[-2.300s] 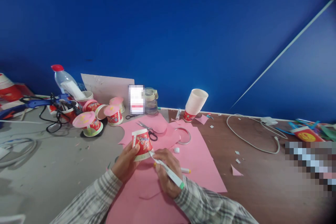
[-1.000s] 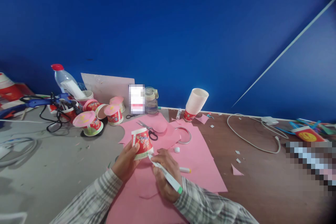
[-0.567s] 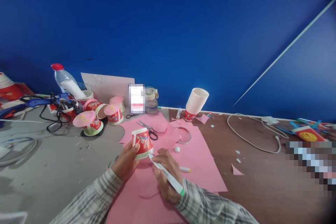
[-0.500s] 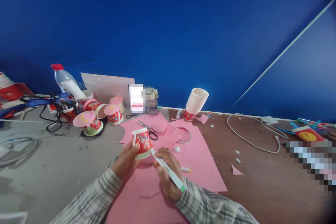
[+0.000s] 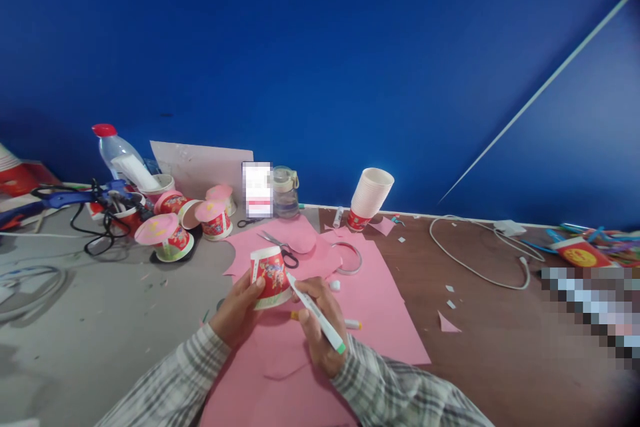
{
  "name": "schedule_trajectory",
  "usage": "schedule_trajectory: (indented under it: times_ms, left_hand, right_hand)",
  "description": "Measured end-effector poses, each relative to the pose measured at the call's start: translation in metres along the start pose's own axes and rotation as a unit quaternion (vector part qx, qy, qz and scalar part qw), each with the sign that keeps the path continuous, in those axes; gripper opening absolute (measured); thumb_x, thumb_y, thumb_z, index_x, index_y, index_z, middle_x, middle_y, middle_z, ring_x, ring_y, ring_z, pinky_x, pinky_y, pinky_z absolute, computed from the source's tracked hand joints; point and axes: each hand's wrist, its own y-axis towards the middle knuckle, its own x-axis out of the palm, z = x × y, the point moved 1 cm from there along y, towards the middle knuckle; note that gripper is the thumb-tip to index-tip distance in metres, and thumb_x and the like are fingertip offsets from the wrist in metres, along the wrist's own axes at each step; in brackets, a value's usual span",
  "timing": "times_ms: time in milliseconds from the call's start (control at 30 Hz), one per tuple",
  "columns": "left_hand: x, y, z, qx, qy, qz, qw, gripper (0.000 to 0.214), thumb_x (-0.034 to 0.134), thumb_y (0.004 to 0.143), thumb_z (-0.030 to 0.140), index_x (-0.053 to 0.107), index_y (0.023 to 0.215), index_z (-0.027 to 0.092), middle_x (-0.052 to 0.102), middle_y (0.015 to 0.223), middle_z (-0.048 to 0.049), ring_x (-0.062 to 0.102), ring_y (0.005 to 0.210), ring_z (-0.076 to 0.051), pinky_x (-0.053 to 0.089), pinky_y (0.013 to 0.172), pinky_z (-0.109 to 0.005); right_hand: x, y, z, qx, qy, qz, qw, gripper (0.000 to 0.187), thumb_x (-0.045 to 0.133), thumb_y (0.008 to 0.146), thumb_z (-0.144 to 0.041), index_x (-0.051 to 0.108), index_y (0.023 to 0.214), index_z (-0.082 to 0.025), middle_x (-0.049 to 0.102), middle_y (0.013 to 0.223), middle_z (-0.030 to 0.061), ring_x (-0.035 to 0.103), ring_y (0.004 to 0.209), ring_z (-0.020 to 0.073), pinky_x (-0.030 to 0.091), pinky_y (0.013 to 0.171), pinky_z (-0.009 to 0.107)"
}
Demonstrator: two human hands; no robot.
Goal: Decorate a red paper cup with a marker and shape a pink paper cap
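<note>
A red and white paper cup with a printed figure is upside down in my left hand, the thumb on its side. My right hand grips a white marker with a green end, its tip at the cup's right side. Whether the tip touches the cup I cannot tell. Beneath both hands lie pink paper sheets. Just beyond the cup are black-handled scissors, and a roll of tape lies to their right. Another marker with a yellow end lies partly behind my right hand.
To the left stand several cups with pink discs, tangled black cable and a plastic bottle. A phone, a water jar and a tilted cup stack are along the blue wall. A white cable curls at right.
My right hand has shifted slightly up, bringing the marker tip higher along the cup's right side. The cup has tilted a little in my left hand. The view has shifted slightly.
</note>
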Motion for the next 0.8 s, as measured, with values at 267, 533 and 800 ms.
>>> schedule_trajectory:
  times_ms: [267, 533, 800]
  left_hand:
    - [-0.0023, 0.0001, -0.0006, 0.000, 0.018, 0.011, 1.000, 0.033, 0.066, 0.061, 0.025, 0.065, 0.093, 0.015, 0.072, 0.078, -0.0138, 0.060, 0.076, -0.034, 0.048, 0.065, -0.045]
    - [-0.0019, -0.0008, 0.0005, -0.006, 0.028, 0.004, 1.000, 0.033, 0.064, 0.063, 0.024, 0.064, 0.094, 0.013, 0.071, 0.077, -0.0139, 0.060, 0.074, -0.033, 0.048, 0.062, -0.042]
    - [0.0005, -0.0009, 0.0016, -0.014, 0.024, 0.010, 1.000, 0.036, 0.066, 0.061, 0.024, 0.064, 0.095, 0.013, 0.072, 0.078, -0.0156, 0.060, 0.075, -0.034, 0.049, 0.062, -0.043]
  right_hand:
    - [-0.0013, 0.0007, 0.0000, -0.008, -0.015, -0.012, 1.000, 0.024, 0.049, 0.080, -0.020, 0.061, 0.102, -0.020, 0.060, 0.082, 0.0061, 0.060, 0.068, 0.0238, 0.052, 0.062, 0.036]
    - [-0.0011, 0.0036, -0.0047, -0.024, -0.026, -0.021, 0.999, 0.025, 0.048, 0.081, -0.018, 0.061, 0.102, -0.020, 0.061, 0.081, 0.0060, 0.060, 0.068, 0.0235, 0.050, 0.061, 0.035]
    - [-0.0008, 0.0042, -0.0052, -0.023, -0.031, -0.024, 0.999, 0.024, 0.048, 0.081, -0.019, 0.061, 0.101, -0.019, 0.060, 0.080, 0.0059, 0.060, 0.066, 0.0233, 0.050, 0.060, 0.035]
